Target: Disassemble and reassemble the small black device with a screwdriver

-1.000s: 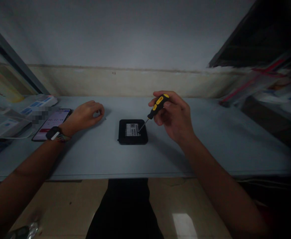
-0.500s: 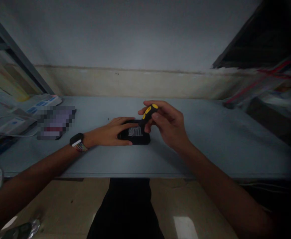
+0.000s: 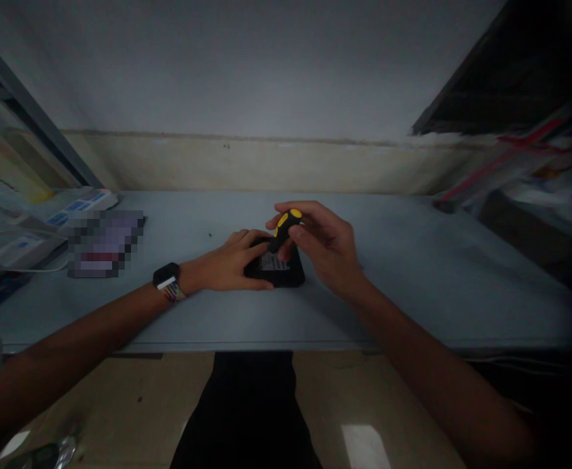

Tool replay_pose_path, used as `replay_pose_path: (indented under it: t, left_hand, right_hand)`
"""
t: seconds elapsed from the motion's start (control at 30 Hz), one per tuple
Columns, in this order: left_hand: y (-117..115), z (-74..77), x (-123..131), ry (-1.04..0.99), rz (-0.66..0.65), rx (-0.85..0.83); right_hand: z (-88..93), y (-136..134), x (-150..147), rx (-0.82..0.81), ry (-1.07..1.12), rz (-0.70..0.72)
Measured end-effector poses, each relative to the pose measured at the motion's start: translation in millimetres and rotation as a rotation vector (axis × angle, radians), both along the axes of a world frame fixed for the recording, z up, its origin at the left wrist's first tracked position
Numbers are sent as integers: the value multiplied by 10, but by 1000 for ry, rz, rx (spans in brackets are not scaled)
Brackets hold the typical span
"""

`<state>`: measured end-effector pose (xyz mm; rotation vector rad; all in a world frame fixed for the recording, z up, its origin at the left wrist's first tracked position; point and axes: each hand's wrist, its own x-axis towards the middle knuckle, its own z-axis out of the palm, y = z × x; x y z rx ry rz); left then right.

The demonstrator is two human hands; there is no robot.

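A flat black device (image 3: 293, 277) with a printed label on its upper face lies on the table. My left hand (image 3: 240, 260) grips its left side, thumb along the near edge and other fingers across the top and far edge. In my right hand (image 3: 325, 244) is a screwdriver (image 3: 286, 228) with a black and yellow handle, pinched between thumb and fingers. It leans over the device, handle end up and to the right. The shaft and tip cannot be made out, so contact with the device is unclear.
To the left lie a phone (image 3: 107, 244) with a pixelated screen, a white power strip (image 3: 78, 205) and a white cable (image 3: 19, 267). A red-edged clear bag (image 3: 511, 156) stands at the right. The table (image 3: 413, 260) meets the wall behind.
The black device and my left hand have shifted a little to the right. My right hand has moved slightly left and down with the screwdriver, which now sits farther left over the device.
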<state>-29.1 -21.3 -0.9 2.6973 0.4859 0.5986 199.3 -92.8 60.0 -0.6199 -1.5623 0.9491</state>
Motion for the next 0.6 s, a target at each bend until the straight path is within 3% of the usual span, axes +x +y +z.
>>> replay_pose_path:
  t: [0.6]
  left_hand:
    - [-18,-33,38,18,31,19]
  right_hand:
    - [40,-16,2,51,-35,-68]
